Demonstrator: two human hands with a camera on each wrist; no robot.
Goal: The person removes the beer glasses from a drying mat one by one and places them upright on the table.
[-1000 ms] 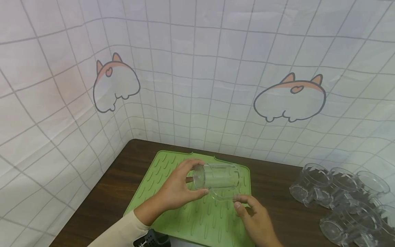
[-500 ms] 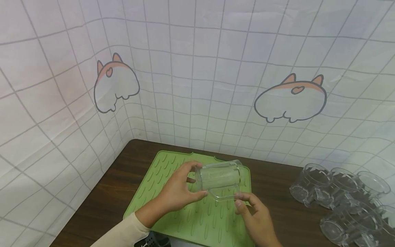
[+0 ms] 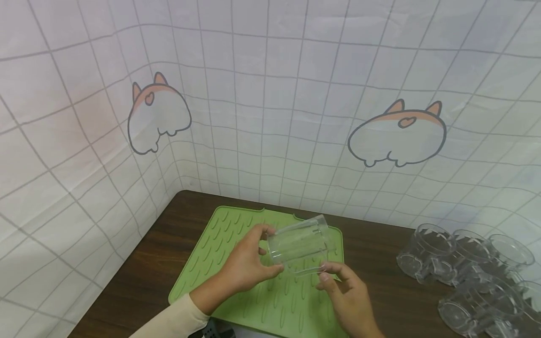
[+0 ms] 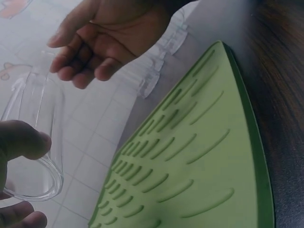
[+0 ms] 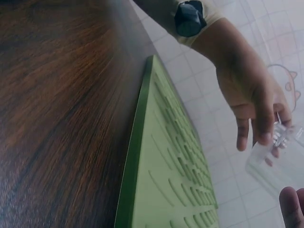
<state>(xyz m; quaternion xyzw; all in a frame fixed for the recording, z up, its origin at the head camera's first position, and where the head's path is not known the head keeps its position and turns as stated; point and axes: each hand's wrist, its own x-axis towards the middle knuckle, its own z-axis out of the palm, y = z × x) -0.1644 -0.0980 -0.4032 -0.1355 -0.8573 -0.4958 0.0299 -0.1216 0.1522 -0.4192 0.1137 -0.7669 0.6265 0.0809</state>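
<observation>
Above the green ribbed mat [image 3: 203, 256], a clear mug [image 3: 297, 241] lies on its side in the air, tilted with its right end raised and its handle facing down. My left hand [image 3: 243, 263] grips the mug's left end between thumb and fingers. With thumb and forefinger, my right hand [image 3: 351, 298] pinches the mug's handle near its right end. In the left wrist view, the left thumb [image 4: 28, 140] presses on the mug [image 4: 35, 175]. The right wrist view shows the left hand [image 5: 256, 90] holding the mug [image 5: 280, 161] at its end.
Several clear mugs [image 3: 477, 300] stand grouped on the dark wooden table [image 3: 380, 263] at the right. Behind the table hangs a white gridded sheet [image 3: 270, 117] with cartoon prints. A black watch [image 5: 190, 19] is on the left wrist.
Held in both hands, the mug has tilted, its right end rising and turning. The left fingers have shifted slightly; the right hand stays almost in place.
</observation>
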